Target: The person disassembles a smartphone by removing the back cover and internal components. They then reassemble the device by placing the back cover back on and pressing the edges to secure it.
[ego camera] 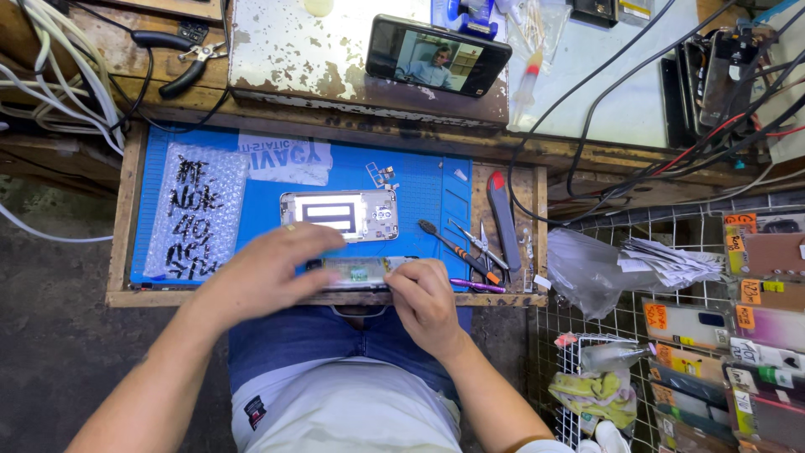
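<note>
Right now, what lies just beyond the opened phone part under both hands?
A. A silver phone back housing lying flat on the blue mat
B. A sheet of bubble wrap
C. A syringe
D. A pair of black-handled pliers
A: the silver phone back housing lies flat on the blue mat, directly beyond the phone part that the left hand and right hand touch.

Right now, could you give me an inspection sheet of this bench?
Surface: blue mat in a wooden tray.
Job's things: opened phone part at the tray's front edge; phone back housing lying behind it.
Clutter: screwdriver, tweezers, bubble-wrap bag, pliers.
Hands: left hand and right hand both on the opened part.
Cables: white bundle at left, black leads at right.
Surroundings: propped phone playing video, wire rack of packaged goods.
</note>
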